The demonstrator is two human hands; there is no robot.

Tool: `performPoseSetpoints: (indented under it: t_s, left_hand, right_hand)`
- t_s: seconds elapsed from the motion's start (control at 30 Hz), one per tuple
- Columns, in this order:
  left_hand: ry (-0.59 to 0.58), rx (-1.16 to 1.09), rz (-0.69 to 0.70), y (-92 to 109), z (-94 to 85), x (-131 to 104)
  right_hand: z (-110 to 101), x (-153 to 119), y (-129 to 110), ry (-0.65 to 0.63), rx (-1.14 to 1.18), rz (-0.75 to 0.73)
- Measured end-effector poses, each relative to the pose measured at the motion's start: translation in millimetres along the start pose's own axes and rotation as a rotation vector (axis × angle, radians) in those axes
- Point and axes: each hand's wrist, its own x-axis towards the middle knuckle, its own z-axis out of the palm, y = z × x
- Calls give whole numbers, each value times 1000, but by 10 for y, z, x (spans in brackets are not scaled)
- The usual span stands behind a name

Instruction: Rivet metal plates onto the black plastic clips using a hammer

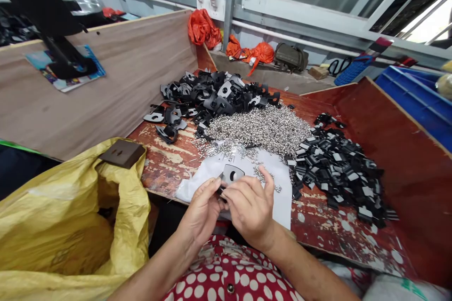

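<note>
Both hands meet above a white sheet (282,202) at the near edge of the red, worn table. My left hand (205,207) is closed around a dark part with a grey plate (230,173) that has a round hole. The fingers of my right hand (249,204) pinch at the near side of the same part, with one finger raised; their tips hide what lies between them. Beyond the sheet are a heap of small silvery metal pieces (261,127) and a pile of black and grey plates (219,94). Small black clips (339,164) are heaped to the right.
A yellow sack (63,216) gapes open at the left, with a brown block (123,153) on its rim. Wooden boards (141,56) wall the table's left side. A blue crate (420,99) stands at the right, and orange bags (203,28) lie at the back.
</note>
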Motion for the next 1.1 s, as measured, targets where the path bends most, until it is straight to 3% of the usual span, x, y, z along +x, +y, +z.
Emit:
performPoseSetpoints:
  t_s: [0.27, 0.4, 0.53, 0.6, 0.67, 0.77, 0.9, 1.1]
  left_hand:
    - [-16, 93, -17, 3, 43, -107]
    - [-59, 251, 66, 121, -120, -277]
    - [170, 650, 212, 380, -495, -517]
    - [255, 843, 209, 497, -682, -629]
    - [254, 952, 193, 521, -799, -684]
    - [161, 993, 180, 345, -813, -620]
    - [99, 1087, 247, -14, -707, -414]
    - [107, 1185, 379, -158, -682, -329]
  right_hand:
    - [79, -33, 36, -21, 3, -4]
    - [94, -8, -14, 7, 55, 15]
    - [28, -111, 99, -295, 161, -22]
    - [-23, -262, 230, -433, -2, 52]
    - [-59, -442, 359, -520, -224, 145]
    - [-86, -649, 478, -627, -321, 244]
    - [-225, -720, 496, -679, -204, 299]
    - [-584, -767, 322, -399, 34, 173]
